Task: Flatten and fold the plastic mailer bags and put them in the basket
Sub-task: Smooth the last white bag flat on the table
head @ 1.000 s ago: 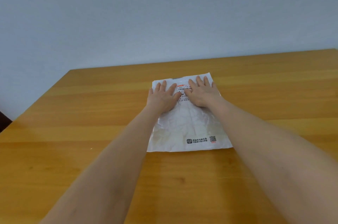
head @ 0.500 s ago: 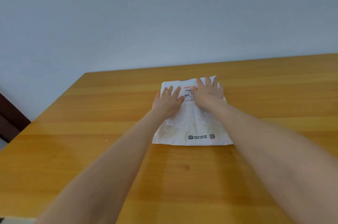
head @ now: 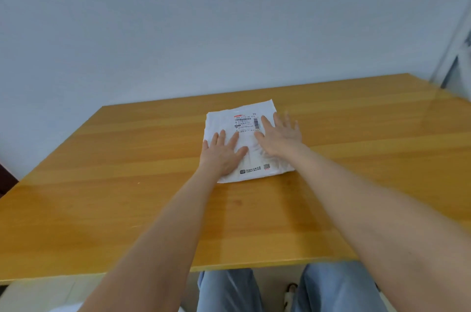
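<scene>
A white plastic mailer bag (head: 224,120) with a printed shipping label lies flat on the wooden table (head: 127,171), toward its far side. My left hand (head: 223,152) presses flat on the bag's left half, fingers spread. My right hand (head: 279,137) presses flat on the bag's right half, its fingers reaching past the right edge. Black print and a code show on the bag's near edge between my wrists. No basket is in view.
A pale wall stands behind the table's far edge. A metal frame (head: 456,56) leans at the far right. The table's near edge runs above my knees in light trousers (head: 229,291).
Both hands slid back along the bag toward me and apart, uncovering the shipping label. The camera tilted down, so the table's near edge and my legs came into view.
</scene>
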Demonstrator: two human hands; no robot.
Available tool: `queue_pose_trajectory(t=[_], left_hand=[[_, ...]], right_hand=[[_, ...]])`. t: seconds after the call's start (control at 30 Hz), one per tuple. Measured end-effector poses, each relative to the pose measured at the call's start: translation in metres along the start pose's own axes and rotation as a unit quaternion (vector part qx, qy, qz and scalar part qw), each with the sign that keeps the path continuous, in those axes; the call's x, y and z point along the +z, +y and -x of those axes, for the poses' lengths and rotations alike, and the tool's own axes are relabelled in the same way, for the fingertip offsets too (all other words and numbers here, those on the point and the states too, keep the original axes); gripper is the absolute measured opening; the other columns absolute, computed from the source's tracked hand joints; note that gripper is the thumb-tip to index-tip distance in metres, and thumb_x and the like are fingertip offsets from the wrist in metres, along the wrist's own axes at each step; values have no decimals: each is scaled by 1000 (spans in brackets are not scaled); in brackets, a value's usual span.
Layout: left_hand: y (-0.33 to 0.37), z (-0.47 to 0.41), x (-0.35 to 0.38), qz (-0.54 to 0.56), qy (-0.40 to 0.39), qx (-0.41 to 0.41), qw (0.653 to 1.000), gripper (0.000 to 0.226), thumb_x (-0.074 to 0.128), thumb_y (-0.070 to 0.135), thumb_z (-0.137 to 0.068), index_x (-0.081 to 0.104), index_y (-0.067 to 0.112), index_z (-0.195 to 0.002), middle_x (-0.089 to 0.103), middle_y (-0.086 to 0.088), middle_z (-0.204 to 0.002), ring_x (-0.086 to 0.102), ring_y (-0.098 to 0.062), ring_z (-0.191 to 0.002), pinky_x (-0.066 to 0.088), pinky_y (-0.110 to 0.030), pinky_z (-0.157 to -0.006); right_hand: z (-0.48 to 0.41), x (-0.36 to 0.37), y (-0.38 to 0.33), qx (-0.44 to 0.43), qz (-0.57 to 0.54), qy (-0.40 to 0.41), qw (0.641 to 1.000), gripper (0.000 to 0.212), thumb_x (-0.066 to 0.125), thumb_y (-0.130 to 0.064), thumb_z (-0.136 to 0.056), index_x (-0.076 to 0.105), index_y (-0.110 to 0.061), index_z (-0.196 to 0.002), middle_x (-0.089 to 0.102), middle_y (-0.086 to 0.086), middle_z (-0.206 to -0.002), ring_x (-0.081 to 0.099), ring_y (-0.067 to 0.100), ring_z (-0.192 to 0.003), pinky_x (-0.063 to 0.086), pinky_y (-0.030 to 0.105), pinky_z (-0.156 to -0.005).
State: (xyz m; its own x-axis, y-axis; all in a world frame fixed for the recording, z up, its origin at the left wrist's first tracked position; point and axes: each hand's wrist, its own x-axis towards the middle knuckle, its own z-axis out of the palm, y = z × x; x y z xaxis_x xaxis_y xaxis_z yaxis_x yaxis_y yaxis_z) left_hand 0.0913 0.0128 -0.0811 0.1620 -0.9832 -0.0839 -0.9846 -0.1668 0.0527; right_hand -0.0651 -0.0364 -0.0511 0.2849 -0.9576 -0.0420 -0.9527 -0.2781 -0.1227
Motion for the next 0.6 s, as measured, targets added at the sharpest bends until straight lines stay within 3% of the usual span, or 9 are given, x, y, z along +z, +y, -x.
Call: queue_pose_trajectory(t=[0.6], left_hand=[[1,1,1,-6,-2,-1,1000,65,12,61,-96,-4,33,-152,-9,-7,-161,-7,-22,-148,-1,-46,-120]], right_hand=[[10,27,2,-17,15,-57,998,70,11,-62,-96,-3,-25,-155,-13,5,-161,-11,28,-148,-4,52,-118]])
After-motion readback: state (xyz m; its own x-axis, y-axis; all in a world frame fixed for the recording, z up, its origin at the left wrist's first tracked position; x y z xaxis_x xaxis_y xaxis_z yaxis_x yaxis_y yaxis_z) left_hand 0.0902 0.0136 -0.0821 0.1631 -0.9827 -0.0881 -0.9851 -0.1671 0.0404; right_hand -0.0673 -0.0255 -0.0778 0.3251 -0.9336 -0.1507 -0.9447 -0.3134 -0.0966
